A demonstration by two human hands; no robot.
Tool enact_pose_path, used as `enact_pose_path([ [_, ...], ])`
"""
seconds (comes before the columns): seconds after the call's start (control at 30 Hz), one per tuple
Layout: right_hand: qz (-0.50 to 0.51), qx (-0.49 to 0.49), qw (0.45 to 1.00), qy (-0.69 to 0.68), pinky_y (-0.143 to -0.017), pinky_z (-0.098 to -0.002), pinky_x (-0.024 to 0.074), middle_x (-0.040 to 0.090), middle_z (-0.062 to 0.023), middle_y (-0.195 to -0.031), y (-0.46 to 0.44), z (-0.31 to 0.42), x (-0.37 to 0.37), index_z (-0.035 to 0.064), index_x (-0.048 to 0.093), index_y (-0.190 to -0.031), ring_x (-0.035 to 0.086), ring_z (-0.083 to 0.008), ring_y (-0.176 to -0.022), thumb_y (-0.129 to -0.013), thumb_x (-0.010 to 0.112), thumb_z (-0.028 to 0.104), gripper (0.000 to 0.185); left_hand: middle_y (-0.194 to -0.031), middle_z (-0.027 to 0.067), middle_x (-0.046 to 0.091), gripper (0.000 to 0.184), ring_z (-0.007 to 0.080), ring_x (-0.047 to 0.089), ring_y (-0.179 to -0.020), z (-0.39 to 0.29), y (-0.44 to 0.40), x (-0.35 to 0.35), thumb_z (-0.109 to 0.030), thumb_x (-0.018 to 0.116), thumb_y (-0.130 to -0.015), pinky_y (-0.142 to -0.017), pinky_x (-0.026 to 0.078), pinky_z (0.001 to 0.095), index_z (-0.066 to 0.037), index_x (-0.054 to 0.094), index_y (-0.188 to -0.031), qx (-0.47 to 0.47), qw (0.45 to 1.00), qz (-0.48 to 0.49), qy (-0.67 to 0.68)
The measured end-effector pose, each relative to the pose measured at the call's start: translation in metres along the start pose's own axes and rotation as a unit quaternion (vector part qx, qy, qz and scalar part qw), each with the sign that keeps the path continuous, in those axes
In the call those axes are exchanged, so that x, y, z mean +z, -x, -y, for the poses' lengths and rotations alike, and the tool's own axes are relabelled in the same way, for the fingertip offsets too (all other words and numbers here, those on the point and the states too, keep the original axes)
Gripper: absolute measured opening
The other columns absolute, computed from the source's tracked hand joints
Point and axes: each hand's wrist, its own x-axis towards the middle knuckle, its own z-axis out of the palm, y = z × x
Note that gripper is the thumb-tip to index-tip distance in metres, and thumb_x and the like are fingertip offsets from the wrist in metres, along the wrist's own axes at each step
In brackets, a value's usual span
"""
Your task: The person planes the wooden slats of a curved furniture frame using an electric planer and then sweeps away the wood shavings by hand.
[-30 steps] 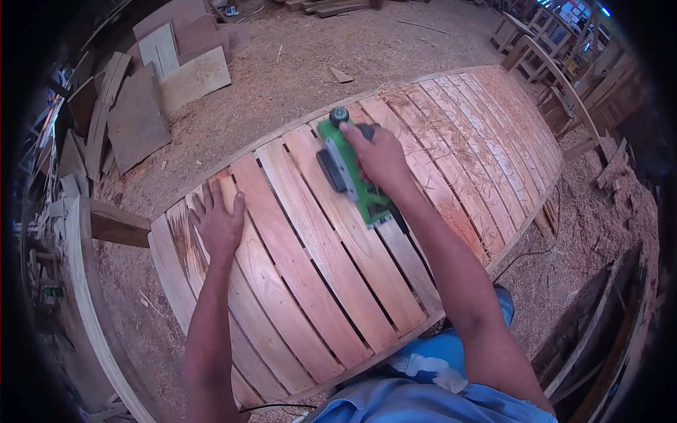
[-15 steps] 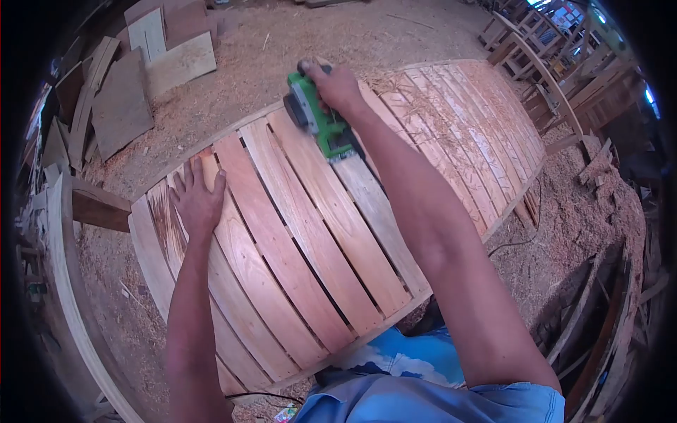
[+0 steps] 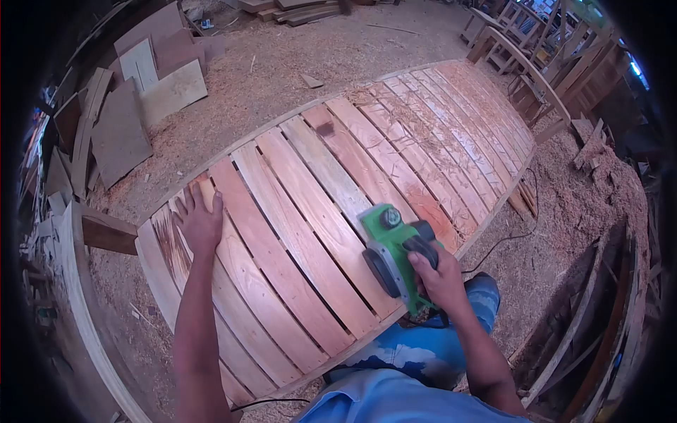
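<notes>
A green electric planer point(image 3: 392, 247) rests on the slats near the close edge of a long slatted wooden panel point(image 3: 282, 243). My right hand point(image 3: 438, 277) is closed around its black rear handle. My left hand point(image 3: 200, 224) lies flat on the panel's left part, fingers spread, beside a slat with a rough, dark-streaked patch point(image 3: 169, 236). Dark gaps run between the slats. One slat carries a dark brown spot point(image 3: 325, 129) toward the far edge.
Wood shavings point(image 3: 416, 134) cover the panel's right part, and a large heap of shavings point(image 3: 592, 190) lies on the right. Boards point(image 3: 120, 134) lean at the upper left. A black cord point(image 3: 501, 243) trails on the ground at right. Curved wooden frames point(image 3: 99, 338) stand at left.
My right hand has drawn the planer from the panel's far edge back to the near edge, toward my body. My left hand stays flat in the same place on the slats.
</notes>
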Motion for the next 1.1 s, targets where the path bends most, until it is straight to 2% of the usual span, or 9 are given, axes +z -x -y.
enact_pose_path([
  [0.07, -0.005, -0.029, 1.000, -0.006, -0.051, -0.0327, 0.0492, 0.065, -0.0064, -0.067, -0.024, 0.003, 0.011, -0.0047, 0.072, -0.116, 0.063, -0.0133, -0.051, -0.106, 0.075, 0.051, 0.057, -0.184, 0.0131, 0.032, 0.085, 0.0471, 0.028, -0.167, 0.000, 0.000, 0.002, -0.070, 0.044, -0.111, -0.136, 0.015, 0.0653, -0.016, 0.037, -0.176, 0.004, 1.000, -0.002, -0.005],
  [0.37, 0.030, -0.064, 0.997, -0.027, -0.054, -0.0360, 0.0533, 0.063, -0.0065, -0.065, -0.144, 0.075, 0.072, -0.0045, 0.073, -0.110, 0.066, -0.0171, -0.052, -0.105, 0.073, 0.056, 0.061, -0.183, 0.0141, 0.033, 0.086, 0.0474, 0.029, -0.167, -0.001, 0.000, 0.000, -0.071, 0.044, -0.111, -0.136, 0.015, 0.0652, -0.016, 0.037, -0.176, -0.004, 1.000, 0.001, -0.009],
  [0.8, 0.040, -0.139, 0.989, 0.030, -0.060, -0.0429, 0.0575, 0.068, -0.0117, -0.059, -0.300, 0.161, 0.150, -0.0012, 0.069, -0.071, 0.071, -0.0238, -0.053, -0.102, 0.069, 0.068, 0.076, -0.183, 0.0138, 0.032, 0.086, 0.0471, 0.025, -0.169, 0.000, -0.002, 0.002, -0.069, 0.046, -0.110, -0.137, 0.013, 0.0642, -0.015, 0.037, -0.176, -0.009, 1.000, 0.001, 0.001],
  [1.1, 0.021, -0.159, 0.987, 0.023, -0.059, -0.0425, 0.0570, 0.068, -0.0140, -0.058, -0.336, 0.182, 0.173, -0.0005, 0.067, -0.063, 0.069, -0.0248, -0.048, -0.101, 0.070, 0.067, 0.077, -0.183, 0.0136, 0.033, 0.086, 0.0486, 0.028, -0.167, 0.000, -0.002, 0.004, -0.070, 0.046, -0.110, -0.137, 0.015, 0.0650, -0.014, 0.040, -0.175, -0.001, 1.000, -0.013, -0.010],
])
